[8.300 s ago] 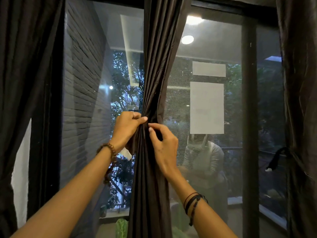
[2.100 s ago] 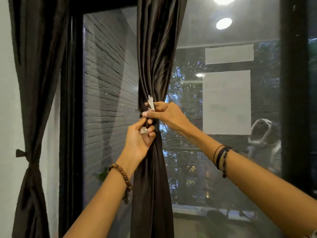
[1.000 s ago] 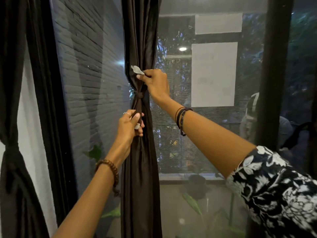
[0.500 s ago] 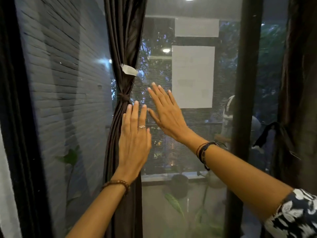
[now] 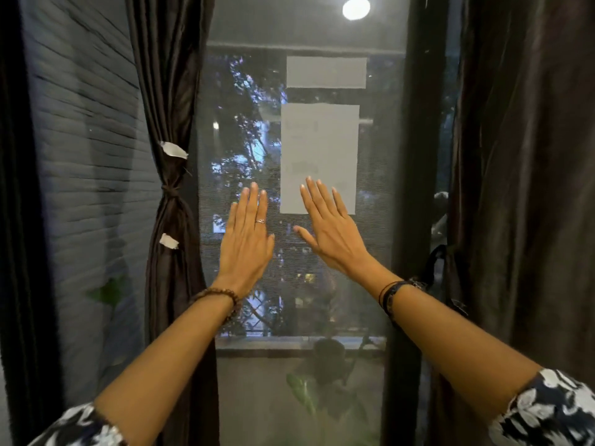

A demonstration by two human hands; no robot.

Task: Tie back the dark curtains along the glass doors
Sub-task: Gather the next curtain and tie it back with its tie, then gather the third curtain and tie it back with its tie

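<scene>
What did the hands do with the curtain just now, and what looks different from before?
Both hands let go of the middle curtain and moved right, in front of the glass door. The left hand and right hand are now open, fingers straight, holding nothing. The tie they were pulling tight is now knotted, its two white ends hanging free. The curtain stayed bunched; the papers on the glass stayed put.

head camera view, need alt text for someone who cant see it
Two open hands, left hand and right hand, are raised flat before a glass door, holding nothing. Left of them hangs a dark curtain, cinched by a tie; another curtain hangs at right.
</scene>
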